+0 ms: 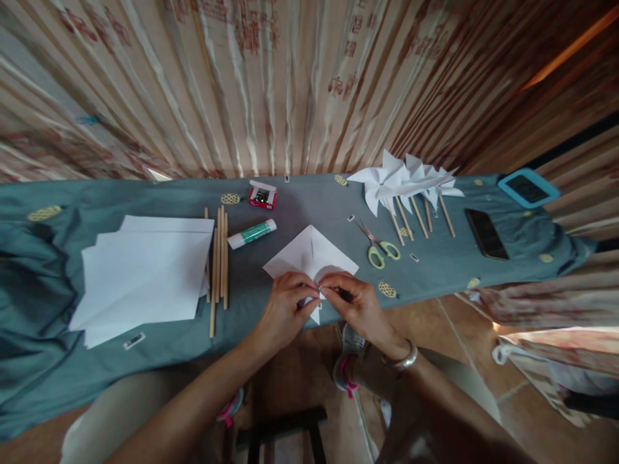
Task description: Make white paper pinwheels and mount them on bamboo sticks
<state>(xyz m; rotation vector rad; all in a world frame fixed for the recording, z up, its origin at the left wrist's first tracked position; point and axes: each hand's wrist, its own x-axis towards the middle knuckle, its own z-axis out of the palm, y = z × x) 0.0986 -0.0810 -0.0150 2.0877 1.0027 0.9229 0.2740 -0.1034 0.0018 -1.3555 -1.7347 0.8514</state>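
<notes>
A white square of paper (312, 248) lies turned like a diamond at the table's front edge, with a slit or crease at its far corner. My left hand (289, 299) pinches the paper near its middle, thumb and fingers together. Close against it, my right hand (353, 299) pinches at the same spot; a small shiny bit shows between the fingertips, too small to name. The near corner of the paper pokes out below both hands. Green-handled scissors (376, 248) lie to the right of the paper, blades slightly apart. A glue stick (252, 234) rests to its left.
Several paper pinwheels (387, 180) on wooden sticks lie at the back right, beside a dark phone (486, 233) and a blue-framed device (529, 187). Leftward are wooden sticks (225, 258), stacked white paper (145, 270) and a small red box (262, 194) of dark pieces.
</notes>
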